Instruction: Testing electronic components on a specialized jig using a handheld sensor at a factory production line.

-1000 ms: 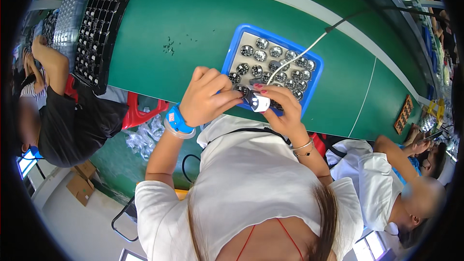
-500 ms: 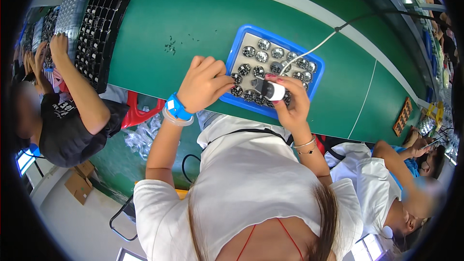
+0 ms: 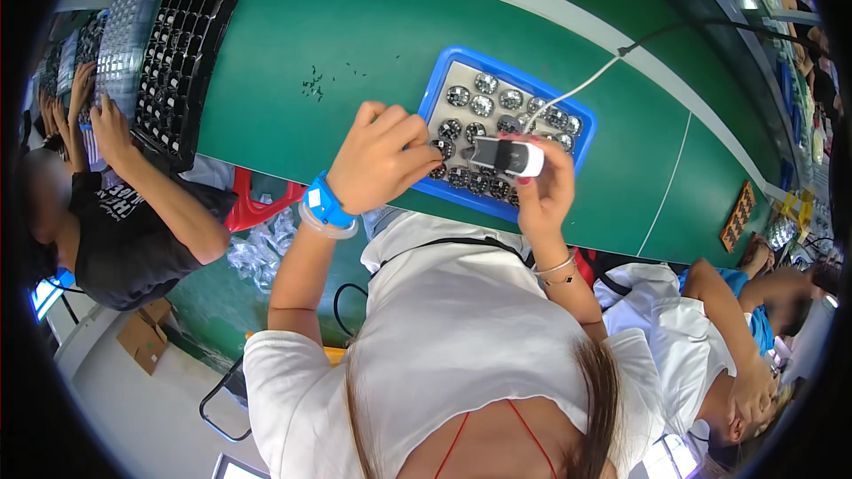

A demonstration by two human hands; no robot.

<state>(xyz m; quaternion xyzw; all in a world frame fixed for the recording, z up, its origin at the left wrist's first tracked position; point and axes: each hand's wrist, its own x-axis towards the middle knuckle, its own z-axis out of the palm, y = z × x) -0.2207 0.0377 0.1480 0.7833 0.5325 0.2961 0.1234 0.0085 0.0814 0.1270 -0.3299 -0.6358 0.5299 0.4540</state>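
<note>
A small white handheld device [image 3: 508, 156] on a white cable [image 3: 577, 89] sits gripped in the right hand [image 3: 543, 191], over the near edge of the blue tray [image 3: 432, 95] of round silvery parts [image 3: 484, 106]. The left hand [image 3: 382, 158] is curled just left of it, fingertips at the tray; what they pinch is hidden. Holding the device steady above one part seems wise. The tray lies on the green counter [image 3: 355, 27].

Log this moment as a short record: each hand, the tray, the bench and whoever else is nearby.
left hand: fingers curled at the tray's near-left edge, blue wristband on the wrist
right hand: gripping a small white corded tool over the tray
blue tray: rows of small round silvery parts
bench: green top, black gridded tray at far left
others: a person at each side
</note>
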